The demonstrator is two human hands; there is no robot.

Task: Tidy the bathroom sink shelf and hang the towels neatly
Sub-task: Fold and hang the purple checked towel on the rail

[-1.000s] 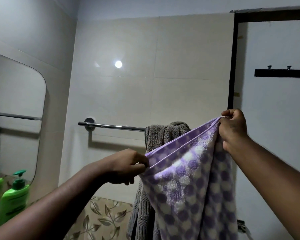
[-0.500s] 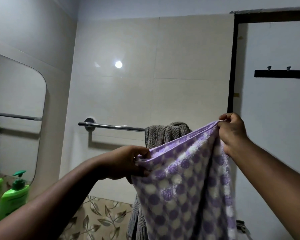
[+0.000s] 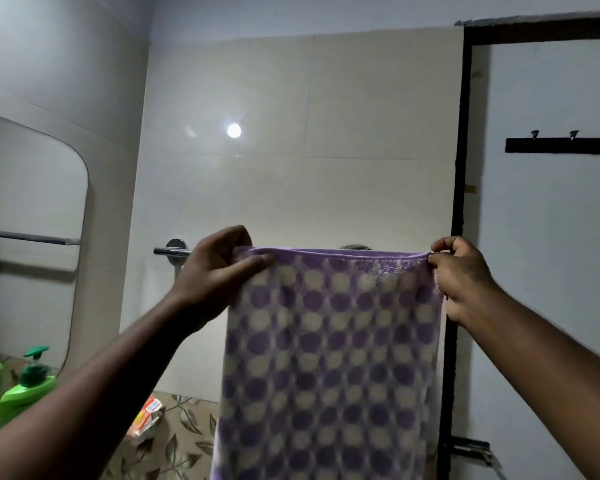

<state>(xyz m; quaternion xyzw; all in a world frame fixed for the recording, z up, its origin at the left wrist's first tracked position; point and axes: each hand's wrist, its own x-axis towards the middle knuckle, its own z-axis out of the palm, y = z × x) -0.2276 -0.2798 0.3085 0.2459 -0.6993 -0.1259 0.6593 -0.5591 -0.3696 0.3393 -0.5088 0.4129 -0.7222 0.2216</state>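
Note:
A purple towel with pale dots (image 3: 329, 344) hangs flat in front of me, its top edge stretched level. My left hand (image 3: 215, 271) pinches its top left corner and my right hand (image 3: 461, 271) pinches its top right corner. Behind the towel runs a chrome towel bar (image 3: 172, 251) on the tiled wall; only its left end shows. A sliver of a grey towel (image 3: 355, 246) on the bar peeks above the purple towel's edge.
A mirror (image 3: 32, 220) is on the left wall, with a green pump bottle (image 3: 25, 393) below it. An orange packet (image 3: 146, 415) lies on the leaf-patterned counter (image 3: 174, 445). A black hook rail (image 3: 561, 145) hangs on the door at right.
My left hand rose and moved out to the left, pulling the purple towel's top edge taut and level. The towel now hangs spread wide and covers the grey towel.

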